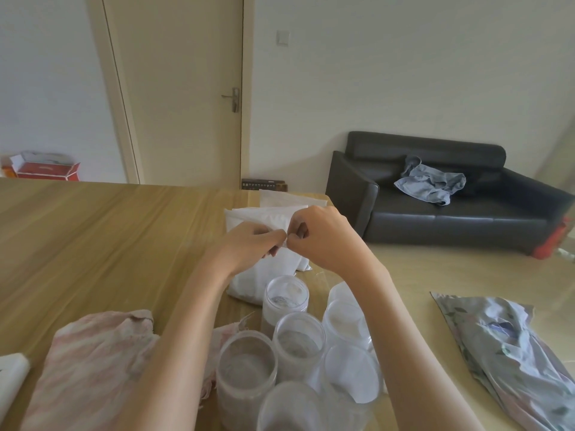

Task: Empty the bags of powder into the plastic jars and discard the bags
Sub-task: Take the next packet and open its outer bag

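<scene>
From the head view, no brand, label or writing can be read on anything; the red box (pixel 46 170) on the floor by the far wall carries a pale mark too small to make out.

Both hands are raised over the wooden table (pixel 93 231), close together and nearly touching. The left hand (pixel 249 244) and the right hand (pixel 320 237) each have fingers curled, pinching between them the top edge of a white bag (pixel 267 269) of powder. That bag stands tilted, its base on the table just behind the jars. It looks plump and soft, plain white, with a flat sealed corner sticking out to the right. More white bags (pixel 270 213) lie stacked flat behind the hands, near the table's far edge.

The clear plastic jars (pixel 298 337) are clustered at the table's near right edge, between the forearms, all open-topped. Several on the right hold white powder; one (pixel 351 371) is filled close to the rim. The nearest-left jar (pixel 245 368) shows only a greyish film inside; whether it holds powder I cannot tell.

A pink striped cloth (pixel 90 368) lies crumpled at the near left, partly under the left forearm. A white object (pixel 12 371) pokes in at the left edge. On the floor to the right lies a floral bag (pixel 513 346). A black sofa (pixel 435 194) with a blue garment (pixel 432 181) stands against the wall, right of a closed door (pixel 180 88).
</scene>
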`<move>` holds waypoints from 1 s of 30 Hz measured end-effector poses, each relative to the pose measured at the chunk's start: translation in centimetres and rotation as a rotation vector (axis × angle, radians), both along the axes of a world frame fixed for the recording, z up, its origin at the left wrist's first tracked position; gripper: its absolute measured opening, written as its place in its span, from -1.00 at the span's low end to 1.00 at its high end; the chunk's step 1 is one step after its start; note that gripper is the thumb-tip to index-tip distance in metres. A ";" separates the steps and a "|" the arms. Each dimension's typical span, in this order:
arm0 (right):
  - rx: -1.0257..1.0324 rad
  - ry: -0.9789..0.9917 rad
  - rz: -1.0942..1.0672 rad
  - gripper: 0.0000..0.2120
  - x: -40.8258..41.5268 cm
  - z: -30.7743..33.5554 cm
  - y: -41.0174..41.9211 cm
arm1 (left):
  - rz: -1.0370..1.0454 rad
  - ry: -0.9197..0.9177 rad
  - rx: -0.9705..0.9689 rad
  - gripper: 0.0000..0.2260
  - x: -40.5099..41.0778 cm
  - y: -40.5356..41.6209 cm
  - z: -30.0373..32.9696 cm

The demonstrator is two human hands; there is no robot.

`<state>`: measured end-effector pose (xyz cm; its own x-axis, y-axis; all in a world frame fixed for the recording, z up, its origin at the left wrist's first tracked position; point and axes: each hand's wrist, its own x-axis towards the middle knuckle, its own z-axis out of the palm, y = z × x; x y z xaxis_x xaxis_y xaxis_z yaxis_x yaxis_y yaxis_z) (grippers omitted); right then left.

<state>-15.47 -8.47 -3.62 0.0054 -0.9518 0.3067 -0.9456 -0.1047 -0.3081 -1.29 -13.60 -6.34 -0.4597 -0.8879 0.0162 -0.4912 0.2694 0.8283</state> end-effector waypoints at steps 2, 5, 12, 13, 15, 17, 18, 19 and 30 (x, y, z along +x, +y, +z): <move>-0.006 -0.002 -0.006 -0.86 0.0 -0.1 0.0 | -0.015 0.005 -0.008 -0.70 -0.1 0.1 0.1; -0.015 -0.005 -0.011 -0.86 0.0 -0.2 -0.1 | -0.027 0.008 -0.005 -0.66 -0.1 0.1 0.1; -0.032 0.003 -0.021 -0.85 0.3 -0.4 -0.1 | -0.040 0.024 0.015 -0.62 0.1 0.0 0.3; -0.033 0.006 -0.024 -0.85 0.4 -0.3 -0.1 | -0.039 0.024 0.018 -0.62 0.1 0.0 0.3; -0.035 0.016 -0.024 -0.85 0.4 -0.3 0.0 | -0.039 0.027 0.028 -0.62 0.2 0.0 0.3; -0.032 0.033 -0.024 -0.85 0.6 -0.3 0.0 | -0.040 0.038 0.039 -0.62 0.2 0.0 0.3; -0.039 0.045 -0.037 -0.85 0.6 -0.3 0.0 | -0.045 0.043 0.043 -0.62 0.3 0.0 0.4; -0.062 0.056 -0.065 -0.86 0.7 -0.3 0.0 | -0.059 0.047 0.051 -0.63 0.3 0.1 0.5; -0.002 0.014 -0.046 -0.94 -0.6 1.5 1.0 | -0.071 0.004 0.082 -0.60 0.1 0.2 0.5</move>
